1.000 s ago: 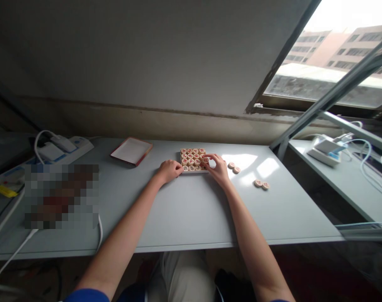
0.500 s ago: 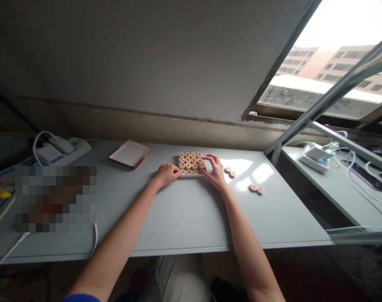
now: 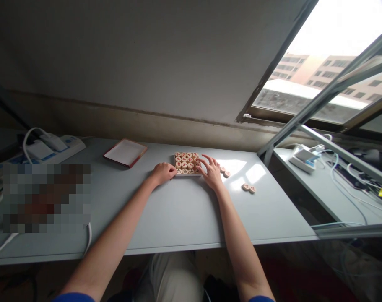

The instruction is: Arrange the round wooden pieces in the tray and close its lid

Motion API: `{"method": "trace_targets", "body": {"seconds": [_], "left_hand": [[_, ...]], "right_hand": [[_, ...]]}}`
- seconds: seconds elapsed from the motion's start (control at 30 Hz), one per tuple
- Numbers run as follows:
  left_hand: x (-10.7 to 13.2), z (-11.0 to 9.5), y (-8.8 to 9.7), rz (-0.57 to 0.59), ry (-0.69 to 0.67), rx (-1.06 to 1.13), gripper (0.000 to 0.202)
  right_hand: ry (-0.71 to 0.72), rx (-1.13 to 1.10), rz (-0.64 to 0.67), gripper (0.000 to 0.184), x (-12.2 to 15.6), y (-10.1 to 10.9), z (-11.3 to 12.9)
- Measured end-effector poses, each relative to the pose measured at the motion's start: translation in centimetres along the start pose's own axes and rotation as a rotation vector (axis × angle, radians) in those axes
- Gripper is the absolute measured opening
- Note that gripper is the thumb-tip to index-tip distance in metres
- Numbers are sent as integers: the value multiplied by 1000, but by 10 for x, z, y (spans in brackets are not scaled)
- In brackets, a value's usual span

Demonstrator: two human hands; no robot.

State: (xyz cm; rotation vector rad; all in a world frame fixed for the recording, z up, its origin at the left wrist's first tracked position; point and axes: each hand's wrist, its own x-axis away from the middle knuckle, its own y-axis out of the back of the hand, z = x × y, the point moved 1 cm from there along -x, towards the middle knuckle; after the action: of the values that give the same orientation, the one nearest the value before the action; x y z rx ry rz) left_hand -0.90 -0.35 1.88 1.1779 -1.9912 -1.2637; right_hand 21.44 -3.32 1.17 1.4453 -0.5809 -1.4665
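A shallow box (image 3: 188, 175) on the desk holds several round, pale wooden Chinese chess pieces (image 3: 184, 165) with red characters, set in rows. My left hand (image 3: 164, 173) is closed at the box's left front corner, its fingertips on the edge. Over the right end of the box, my right hand (image 3: 212, 172) has its fingers apart, thumb and fingertips beside the pieces there. Part of that end is hidden by the fingers. To the right lie two loose pieces (image 3: 227, 174) close to my right hand, and another touching pair (image 3: 249, 188) farther right.
A box lid (image 3: 125, 153) with a white inside and red edge lies at the back left. Power strips with plugs and cables stand at left (image 3: 52, 147) and right (image 3: 302, 158). A blurred patch (image 3: 46, 199) covers something at left. A metal post rises beside the window.
My right hand has let go of a chess piece at the box's right end, and its fingers have spread. My left hand stays at the corner. The whole view has shifted slightly.
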Motion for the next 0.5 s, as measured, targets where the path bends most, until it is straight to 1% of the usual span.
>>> {"method": "trace_targets", "body": {"seconds": [0.17, 0.3, 0.43, 0.5], "left_hand": [[0, 1, 0, 5, -7, -5, 29], [0, 1, -1, -10, -26, -3, 28], [-1, 2, -2, -19, -15, -15, 29], [-2, 3, -2, -19, -13, -16, 29]], "right_hand": [[28, -32, -25, 26, -1, 6, 6], [17, -39, -72, 25, 0, 7, 2], [-16, -89, -183, 23, 0, 7, -4], [-28, -150, -278, 22, -3, 13, 2]]}}
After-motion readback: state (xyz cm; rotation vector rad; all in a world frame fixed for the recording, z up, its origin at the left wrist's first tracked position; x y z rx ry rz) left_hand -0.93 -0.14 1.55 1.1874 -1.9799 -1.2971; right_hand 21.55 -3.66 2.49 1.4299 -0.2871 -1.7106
